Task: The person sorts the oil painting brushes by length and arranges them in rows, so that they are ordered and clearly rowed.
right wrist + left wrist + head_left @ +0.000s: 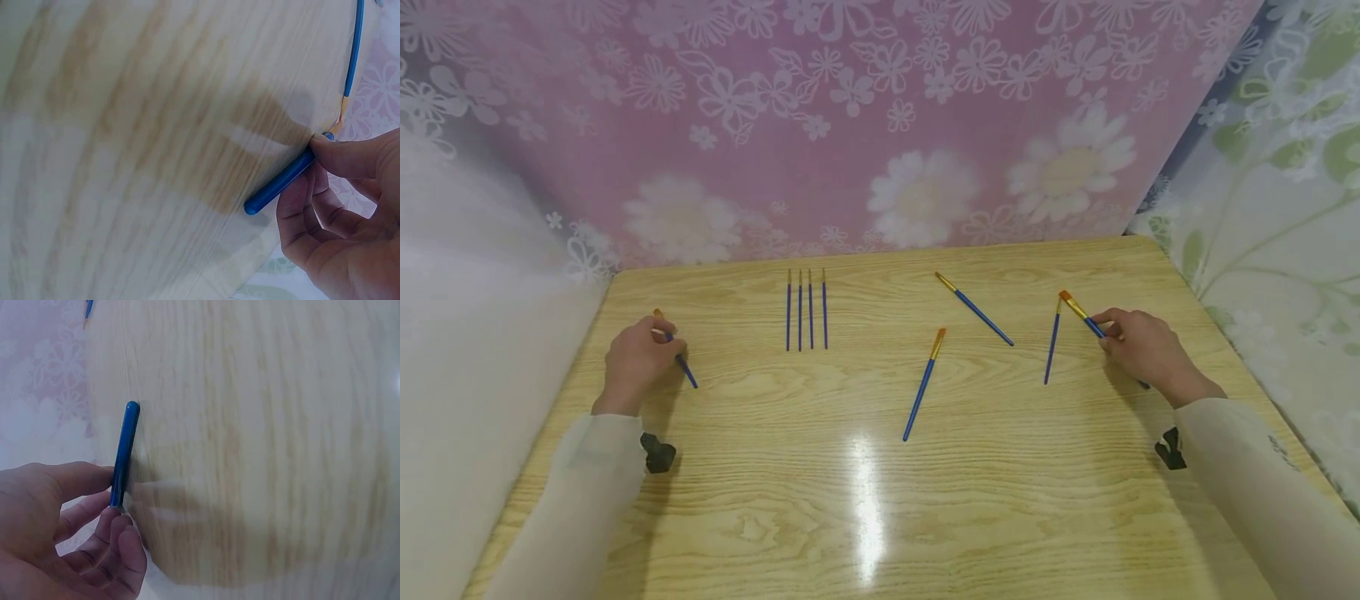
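Left grip pinches one blue brush — right grip pinches a flat-tipped brush.

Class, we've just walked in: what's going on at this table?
A person's left hand pinches one brush at the left of the table; the right hand pinches a wide brush at the right, beside a thin brush. Four brushes lie in a row left of centre; two slanted brushes lie between.
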Action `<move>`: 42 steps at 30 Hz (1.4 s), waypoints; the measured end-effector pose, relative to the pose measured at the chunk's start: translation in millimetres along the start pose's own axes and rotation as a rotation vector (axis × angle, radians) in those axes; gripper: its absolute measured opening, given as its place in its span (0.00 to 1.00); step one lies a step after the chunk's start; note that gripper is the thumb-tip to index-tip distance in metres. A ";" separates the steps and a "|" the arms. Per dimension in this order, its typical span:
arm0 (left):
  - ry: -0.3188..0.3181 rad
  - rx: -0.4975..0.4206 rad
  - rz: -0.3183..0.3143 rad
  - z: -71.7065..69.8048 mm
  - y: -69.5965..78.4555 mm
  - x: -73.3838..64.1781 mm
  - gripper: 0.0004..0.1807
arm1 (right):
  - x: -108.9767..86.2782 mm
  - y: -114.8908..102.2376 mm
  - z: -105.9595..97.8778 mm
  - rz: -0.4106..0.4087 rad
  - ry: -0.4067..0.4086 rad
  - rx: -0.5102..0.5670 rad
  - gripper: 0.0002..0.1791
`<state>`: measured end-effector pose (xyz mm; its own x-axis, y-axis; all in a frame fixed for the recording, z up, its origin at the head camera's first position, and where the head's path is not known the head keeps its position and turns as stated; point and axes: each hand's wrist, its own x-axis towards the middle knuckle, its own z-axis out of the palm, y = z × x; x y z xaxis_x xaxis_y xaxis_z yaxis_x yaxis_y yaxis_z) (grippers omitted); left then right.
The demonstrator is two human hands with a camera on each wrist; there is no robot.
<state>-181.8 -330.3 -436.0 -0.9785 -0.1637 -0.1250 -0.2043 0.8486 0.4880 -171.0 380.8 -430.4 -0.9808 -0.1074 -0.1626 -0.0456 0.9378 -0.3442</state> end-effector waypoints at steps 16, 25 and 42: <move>-0.065 0.024 0.051 -5.6 5.8 -0.3 0.28 | 0.2 0.2 -1.8 -0.004 0.000 -0.002 0.24; -0.081 0.036 0.009 -8.4 11.8 -3.5 0.23 | -0.2 -0.2 -2.0 0.007 -0.003 0.002 0.24; -0.055 0.031 0.039 -3.4 6.8 -4.5 0.19 | -1.5 -0.8 -1.8 0.000 0.001 0.008 0.23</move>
<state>-178.9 -325.5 -429.2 -0.9827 -0.1030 -0.1541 -0.1642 0.8690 0.4667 -169.8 380.8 -428.2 -0.9810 -0.1072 -0.1618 -0.0442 0.9352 -0.3515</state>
